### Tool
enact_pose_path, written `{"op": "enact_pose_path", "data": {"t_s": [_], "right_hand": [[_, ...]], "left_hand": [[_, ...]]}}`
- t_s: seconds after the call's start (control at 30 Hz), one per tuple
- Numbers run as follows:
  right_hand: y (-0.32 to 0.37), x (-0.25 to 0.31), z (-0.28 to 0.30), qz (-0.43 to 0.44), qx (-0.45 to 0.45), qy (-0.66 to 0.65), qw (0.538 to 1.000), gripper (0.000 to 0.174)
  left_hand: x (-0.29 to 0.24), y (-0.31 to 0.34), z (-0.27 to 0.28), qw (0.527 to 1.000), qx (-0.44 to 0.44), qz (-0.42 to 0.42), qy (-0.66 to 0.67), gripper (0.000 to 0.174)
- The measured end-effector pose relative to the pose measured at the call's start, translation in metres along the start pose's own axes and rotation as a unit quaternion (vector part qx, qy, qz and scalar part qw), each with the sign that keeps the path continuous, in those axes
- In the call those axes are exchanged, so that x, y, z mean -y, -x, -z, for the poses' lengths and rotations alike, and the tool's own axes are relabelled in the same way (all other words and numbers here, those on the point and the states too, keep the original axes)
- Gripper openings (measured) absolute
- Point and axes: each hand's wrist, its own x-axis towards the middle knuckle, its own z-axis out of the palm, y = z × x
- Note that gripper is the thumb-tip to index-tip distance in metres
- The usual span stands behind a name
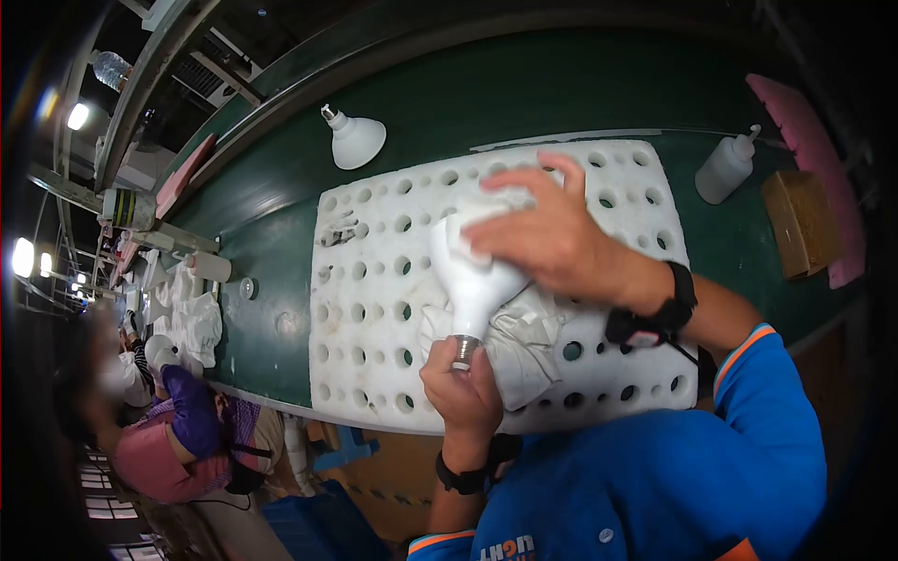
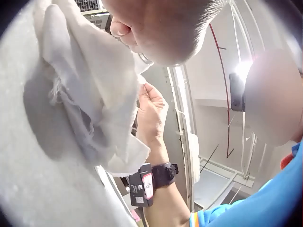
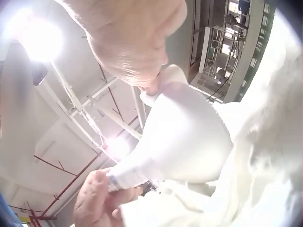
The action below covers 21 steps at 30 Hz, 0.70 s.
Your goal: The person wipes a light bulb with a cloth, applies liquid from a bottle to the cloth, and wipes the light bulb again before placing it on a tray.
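In the head view, my left hand point(image 1: 460, 393) grips the metal screw base point(image 1: 465, 350) of a white bulb point(image 1: 479, 292), whose wide end points up and away. My right hand point(image 1: 552, 234) holds a small white cloth point(image 1: 468, 224) against that wide end, some fingers raised. A larger crumpled cloth point(image 1: 524, 353) lies under and beside the bulb. The right wrist view shows the bulb point(image 3: 182, 132) between my right hand point(image 3: 132, 42) above and my left hand point(image 3: 94, 203) at its base. In the left wrist view, the crumpled cloth point(image 2: 104, 94) hides most of the bulb.
A white foam board point(image 1: 360, 313) with many holes lies on the green table point(image 1: 267, 327). Behind it is another bulb point(image 1: 358, 140). At right stand a squeeze bottle point(image 1: 724, 170), a cardboard box point(image 1: 802, 224) and a pink foam strip point(image 1: 814, 140). A person point(image 1: 164, 449) sits at left.
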Motion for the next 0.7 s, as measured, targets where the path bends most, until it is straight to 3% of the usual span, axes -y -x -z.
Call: {"op": "enact_pose_path", "data": {"t_s": [0.07, 0.17, 0.23, 0.27, 0.33, 0.37, 0.47, 0.57, 0.63, 0.67, 0.7], "right_hand": [[0.016, 0.035, -0.001, 0.072, 0.047, -0.094, 0.992, 0.007], [0.003, 0.017, 0.012, 0.058, 0.039, -0.009, 0.998, 0.005], [-0.007, -0.001, 0.02, 0.021, 0.028, 0.092, 0.995, 0.005], [-0.005, -0.003, 0.02, -0.014, 0.028, 0.041, 0.999, 0.006], [0.003, -0.009, 0.018, -0.081, 0.028, -0.062, 0.994, 0.009], [0.007, -0.003, 0.019, -0.071, 0.028, -0.06, 0.995, 0.013], [0.009, 0.012, 0.029, -0.054, 0.023, -0.023, 0.998, 0.014], [0.01, 0.009, 0.028, -0.058, 0.007, -0.025, 0.998, 0.016], [0.013, 0.007, 0.024, -0.05, 0.001, -0.045, 0.998, 0.016], [0.016, 0.011, 0.02, -0.041, 0.004, -0.064, 0.997, 0.015], [0.02, 0.017, 0.014, -0.034, 0.007, -0.084, 0.996, 0.015]], "left_hand": [[0.002, 0.001, 0.003, 0.999, 0.016, -0.033, -0.035, 0.027], [0.003, 0.002, 0.007, 0.994, 0.061, -0.076, -0.043, 0.027], [-0.001, 0.001, 0.005, 0.996, 0.037, -0.062, -0.06, 0.026], [-0.004, 0.0, 0.005, 0.996, 0.023, -0.054, -0.069, 0.026], [-0.011, 0.003, 0.005, 0.988, -0.027, 0.118, 0.096, 0.025], [-0.014, 0.006, 0.006, 0.961, -0.052, 0.205, 0.175, 0.025], [-0.008, 0.008, 0.024, 0.83, -0.024, 0.367, 0.418, 0.026], [-0.016, 0.005, 0.015, 0.865, -0.08, 0.341, 0.36, 0.025], [-0.01, 0.004, 0.005, 0.974, -0.091, 0.146, 0.146, 0.024], [-0.008, 0.004, 0.002, 0.994, -0.094, 0.043, 0.033, 0.024], [-0.01, 0.003, 0.003, 0.997, -0.066, 0.03, -0.013, 0.025]]}}
